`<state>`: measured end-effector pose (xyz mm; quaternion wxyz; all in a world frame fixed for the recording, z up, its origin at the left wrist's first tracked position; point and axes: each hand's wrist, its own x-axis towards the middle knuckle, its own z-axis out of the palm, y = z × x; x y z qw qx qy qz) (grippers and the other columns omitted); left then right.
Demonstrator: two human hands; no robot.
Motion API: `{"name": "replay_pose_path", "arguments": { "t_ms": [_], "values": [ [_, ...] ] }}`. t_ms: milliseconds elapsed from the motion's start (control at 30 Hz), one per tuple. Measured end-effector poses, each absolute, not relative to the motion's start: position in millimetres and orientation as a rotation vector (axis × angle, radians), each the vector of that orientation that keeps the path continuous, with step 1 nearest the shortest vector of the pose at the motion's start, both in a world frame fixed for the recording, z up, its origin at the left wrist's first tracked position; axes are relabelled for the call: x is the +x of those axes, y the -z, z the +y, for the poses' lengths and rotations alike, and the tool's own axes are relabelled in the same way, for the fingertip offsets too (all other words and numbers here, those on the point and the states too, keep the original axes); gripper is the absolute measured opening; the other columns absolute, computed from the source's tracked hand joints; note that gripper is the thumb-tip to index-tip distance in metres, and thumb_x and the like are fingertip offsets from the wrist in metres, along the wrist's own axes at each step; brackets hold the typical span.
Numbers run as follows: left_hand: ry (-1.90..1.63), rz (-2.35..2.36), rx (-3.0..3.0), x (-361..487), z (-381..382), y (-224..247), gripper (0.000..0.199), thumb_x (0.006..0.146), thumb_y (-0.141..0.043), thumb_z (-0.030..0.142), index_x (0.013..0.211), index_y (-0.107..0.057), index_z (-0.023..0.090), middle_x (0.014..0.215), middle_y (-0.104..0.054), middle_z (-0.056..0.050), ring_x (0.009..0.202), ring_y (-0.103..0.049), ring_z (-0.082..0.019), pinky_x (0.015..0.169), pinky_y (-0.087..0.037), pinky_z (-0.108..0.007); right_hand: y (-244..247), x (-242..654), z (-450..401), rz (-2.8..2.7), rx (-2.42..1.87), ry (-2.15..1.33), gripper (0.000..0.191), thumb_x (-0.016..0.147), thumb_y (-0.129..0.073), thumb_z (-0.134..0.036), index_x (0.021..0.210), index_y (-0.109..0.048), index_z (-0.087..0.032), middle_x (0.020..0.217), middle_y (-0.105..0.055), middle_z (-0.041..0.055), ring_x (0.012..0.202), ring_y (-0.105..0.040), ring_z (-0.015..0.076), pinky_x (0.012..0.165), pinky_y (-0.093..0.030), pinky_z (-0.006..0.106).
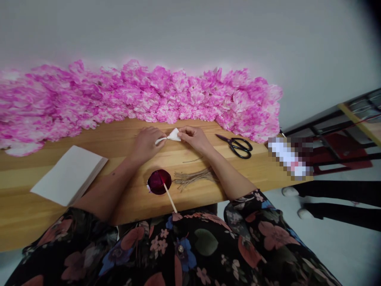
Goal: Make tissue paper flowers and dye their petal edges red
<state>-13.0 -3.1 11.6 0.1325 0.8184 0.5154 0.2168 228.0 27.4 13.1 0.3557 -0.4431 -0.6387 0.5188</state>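
Observation:
Between my hands is a small white paper piece (173,135), pinched narrow at its middle like a bow. My left hand (148,143) grips its left end with closed fingers. On the other side, the thumb and fingers of my right hand (193,137) pinch the fanned right part. Below my hands stands a small bowl of dark red liquid (154,183) with a light wooden stick (170,197) leaning in it. A bundle of thin brown strands (195,177) lies beside the bowl, and one loose strand (192,160) lies above the bundle.
A stack of white paper (67,172) sits at the left. Black-handled scissors (236,147) lie right of my right hand. Pink and white paper flowers (166,93) line the table's back edge. A blurred-out item (288,159) is at the right end; a person's legs (339,194) show beyond.

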Motion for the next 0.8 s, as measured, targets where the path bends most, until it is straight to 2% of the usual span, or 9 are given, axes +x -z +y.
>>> {"name": "replay_pose_path", "arguments": {
  "t_ms": [233,367,533,633,800],
  "values": [
    [-0.775,1.564,2.357,-10,-7,-15,0.019,0.103,-0.062,0.031,0.108,-0.079,0.023,0.109,-0.081,-0.010,0.107,-0.070,-0.030,0.099,-0.051,-0.044,-5,222,27,-1.583,-1.150,-1.308,0.034,0.078,-0.074,-0.056,0.083,-0.071,-0.022,0.071,-0.066,-0.0026,0.067,-0.052,0.0145,0.067,-0.039,0.030],
    [-0.750,1.499,2.387,-3,-14,-21,0.022,0.106,-0.060,0.030,0.105,-0.082,0.024,0.103,-0.082,-0.008,0.104,-0.070,-0.028,0.099,-0.050,-0.043,-4,218,22,-1.657,-1.164,-1.172,0.028,0.086,-0.072,-0.049,0.088,-0.075,-0.021,0.079,-0.074,0.0006,0.071,-0.059,0.0163,0.070,-0.046,0.031],
    [-0.813,1.480,2.313,3,-16,-20,0.026,0.107,-0.059,0.030,0.108,-0.085,0.025,0.112,-0.083,-0.008,0.107,-0.073,-0.027,0.100,-0.051,-0.043,-8,215,12,-1.830,-1.085,-0.905,0.026,0.097,-0.066,-0.043,0.101,-0.082,-0.023,0.099,-0.084,0.0054,0.087,-0.072,0.0220,0.085,-0.056,0.036],
    [-0.880,1.454,2.245,2,-14,-17,0.026,0.108,-0.060,0.030,0.107,-0.085,0.024,0.115,-0.084,-0.008,0.108,-0.074,-0.026,0.101,-0.053,-0.042,-9,216,9,-1.958,-1.002,-0.733,0.028,0.103,-0.064,-0.042,0.108,-0.086,-0.025,0.105,-0.086,0.0075,0.096,-0.074,0.0244,0.093,-0.058,0.039],
    [-0.957,1.456,2.116,3,-14,-15,0.025,0.107,-0.061,0.032,0.101,-0.083,0.022,0.108,-0.084,-0.008,0.101,-0.075,-0.025,0.097,-0.056,-0.039,-6,219,11,-2.102,-0.867,-0.622,0.035,0.111,-0.057,-0.039,0.128,-0.084,-0.025,0.111,-0.085,0.0098,0.101,-0.074,0.0250,0.097,-0.058,0.041]
  ]
}}
